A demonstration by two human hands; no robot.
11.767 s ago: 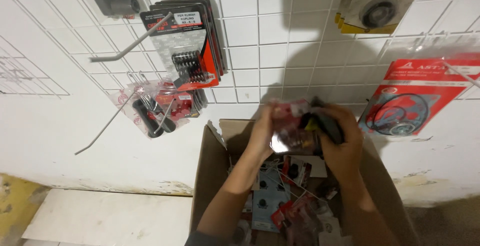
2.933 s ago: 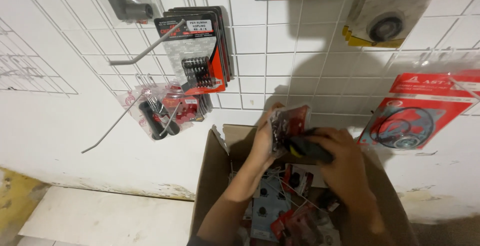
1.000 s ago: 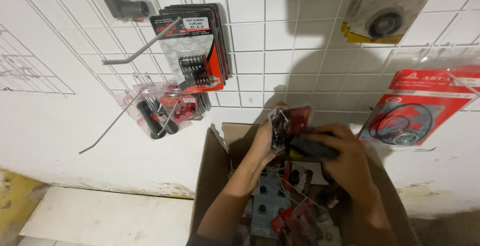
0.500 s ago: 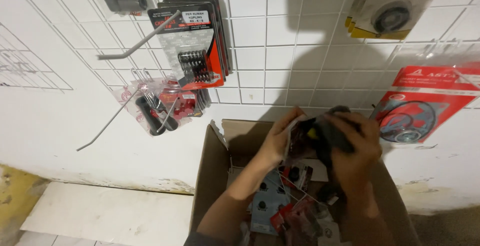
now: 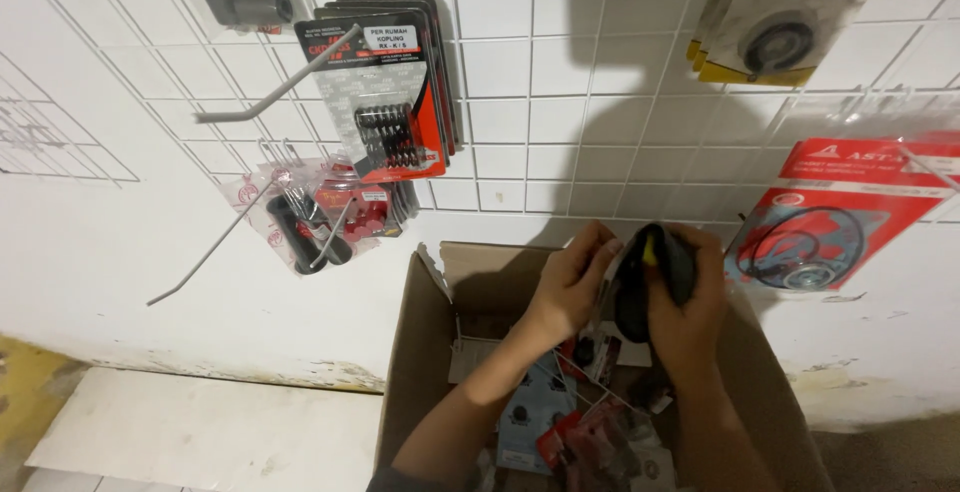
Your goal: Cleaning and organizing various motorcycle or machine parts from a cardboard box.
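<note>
A white wire grid panel (image 5: 560,102) covered the white wall, and packaged spare parts hung from its hooks. Directly below the grid stood an open cardboard box (image 5: 420,352), with loose red and blue packets (image 5: 560,422) crowding its bottom.

Both hands were raised over the box's rear edge, close together. The right hand (image 5: 690,302) was closed around a black rubbery part (image 5: 650,272) with a small yellow mark, gripping it from the right. The left hand (image 5: 570,287) had its fingers bent against the left side of the same part, touching it; whether it truly pinched the part or a clear wrapper on it could not be told.

Above and left of the box hung a stack of red-and-black spring cards (image 5: 385,102) and a clear bag with black grips (image 5: 310,217); two bare hooks jutted out near them. Right of the box hung a red gasket pack (image 5: 840,212).

Judged from this, several kinds already hung on the grid, while many packets remained in the box and the black part had not yet reached any hook.
</note>
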